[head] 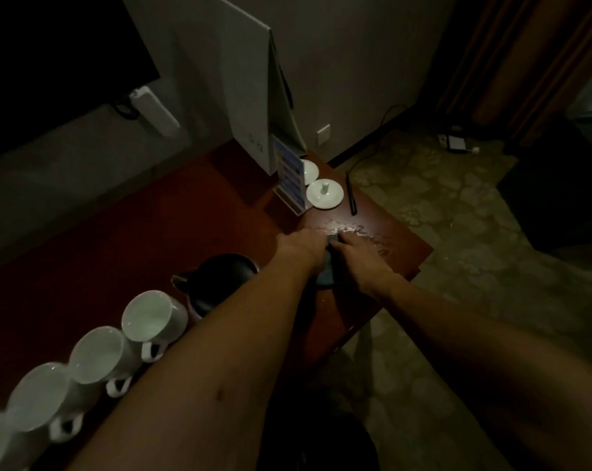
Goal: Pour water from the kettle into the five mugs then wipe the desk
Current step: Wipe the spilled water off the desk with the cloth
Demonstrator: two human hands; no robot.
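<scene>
Now we press a dark grey-blue cloth [325, 273] onto the reddish-brown wooden table [400, 253], both hands on it: left hand [299, 244] and right hand [354, 248] lie side by side, though we cannot tell how tightly the fingers curl. Wiping seems underway. A glistening wet patch [349, 229] lies just beyond; next we should push towards it. The black kettle [224, 278] and white ceramic mugs [148, 316] stand left.
</scene>
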